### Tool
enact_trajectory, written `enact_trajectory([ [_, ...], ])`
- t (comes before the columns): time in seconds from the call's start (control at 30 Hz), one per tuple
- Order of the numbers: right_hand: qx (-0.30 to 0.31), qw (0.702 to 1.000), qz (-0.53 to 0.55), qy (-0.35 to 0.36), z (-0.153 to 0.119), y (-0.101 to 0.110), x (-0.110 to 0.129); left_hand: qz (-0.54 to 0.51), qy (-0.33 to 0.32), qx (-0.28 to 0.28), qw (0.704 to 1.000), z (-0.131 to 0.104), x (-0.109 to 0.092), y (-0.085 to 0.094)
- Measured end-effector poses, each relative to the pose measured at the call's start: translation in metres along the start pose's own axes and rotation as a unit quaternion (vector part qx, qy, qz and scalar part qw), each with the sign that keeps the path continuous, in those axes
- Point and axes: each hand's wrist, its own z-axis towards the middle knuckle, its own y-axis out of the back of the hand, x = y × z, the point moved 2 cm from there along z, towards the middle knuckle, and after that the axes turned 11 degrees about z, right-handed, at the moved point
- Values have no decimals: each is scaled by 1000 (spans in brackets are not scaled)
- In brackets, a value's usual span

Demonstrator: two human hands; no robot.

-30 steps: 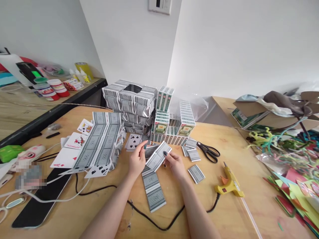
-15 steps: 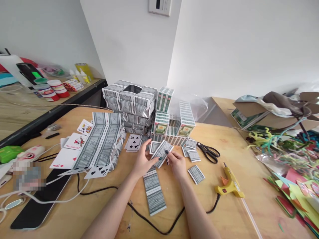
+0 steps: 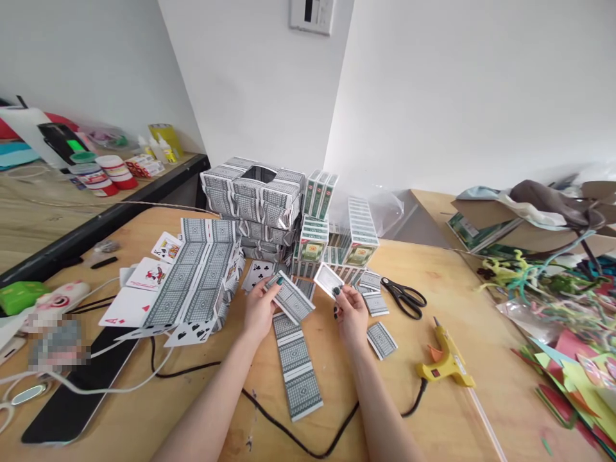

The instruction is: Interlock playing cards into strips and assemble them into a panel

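My left hand [image 3: 260, 309] pinches a playing card [image 3: 291, 298], its grey-green patterned back facing up. In my right hand [image 3: 351, 314] is another card [image 3: 328, 279], tilted and mostly pale on the side I see. Below my left hand a strip of overlapping cards [image 3: 301, 372] lies face down on the table. To the left stands a folded panel of joined cards [image 3: 192, 276], with some loose cards showing their faces, such as a joker [image 3: 151, 274]. Folded small card pieces [image 3: 382, 339] lie right of my right hand.
Behind the hands are stacked card-covered boxes [image 3: 253, 199] and green card packs [image 3: 363, 231]. Black scissors [image 3: 405, 298] and a yellow glue gun [image 3: 445, 359] lie to the right, its black cable [image 3: 289, 436] crossing in front. Coloured paper [image 3: 572, 385] covers the far right.
My hands have moved apart. The card stays in my left hand, shifted left, while my right hand now holds a separate card.
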Motion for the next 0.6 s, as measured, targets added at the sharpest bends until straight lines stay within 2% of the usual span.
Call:
enact_trajectory([
  [0.13, 45, 999, -1, -14, -1, -3, 0, -19, -29, -50, 998, 3, 0, 4],
  [0.3, 135, 989, -48, -42, -6, -7, -3, -52, -62, -153, 985, 8, 1, 11],
  [0.47, 195, 974, -97, -62, -12, -11, -7, -93, -62, -170, 979, 11, 1, 15],
  [0.6, 187, 975, -105, -53, -13, -11, -6, -107, -54, -181, 976, 12, 2, 16],
])
